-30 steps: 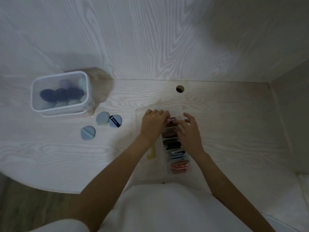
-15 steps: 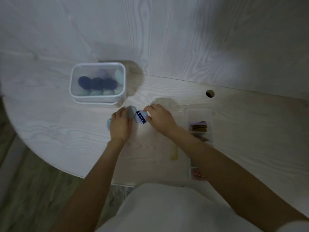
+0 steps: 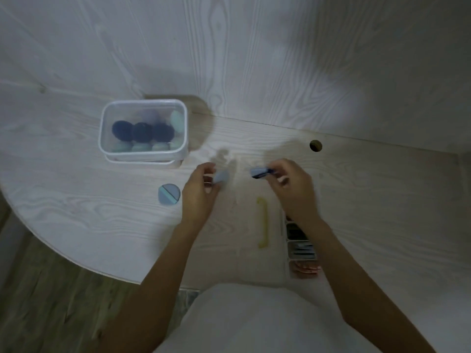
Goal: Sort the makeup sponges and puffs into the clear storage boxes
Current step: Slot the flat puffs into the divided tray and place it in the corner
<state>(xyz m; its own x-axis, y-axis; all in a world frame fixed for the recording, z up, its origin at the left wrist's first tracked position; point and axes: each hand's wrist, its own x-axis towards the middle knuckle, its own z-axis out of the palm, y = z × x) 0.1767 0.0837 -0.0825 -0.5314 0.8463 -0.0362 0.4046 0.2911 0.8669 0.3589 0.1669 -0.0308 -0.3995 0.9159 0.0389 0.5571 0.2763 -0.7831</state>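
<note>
We have a puff in each hand: our left hand point(image 3: 201, 189) pinches a pale blue round puff point(image 3: 221, 177) between thumb and fingertips, and our right hand point(image 3: 290, 184) pinches a second blue puff with a dark navy strap point(image 3: 260, 172), held edge-on, both lifted just above the pale wood-grain table point(image 3: 76, 200). We judge that we hold them so to carry them to a box. Going from the left, the clear lidded rectangular plastic box point(image 3: 144, 131) stands toward the table's back-left edge, holding three dark navy puffs in a row among pale green and lilac sponges. Near it, toward the front, a third blue round puff with a grey-blue band point(image 3: 169, 193) lies flat, just left of our left hand, not yet sorted. Right of centre lies a thin yellow strip point(image 3: 263, 222), and just beside it the clear divided organiser box point(image 3: 300, 245), partly under our right forearm, holds dark, grey-blue and pink pieces in separate compartments. A round cable hole point(image 3: 315, 145) sits near the back edge.
</note>
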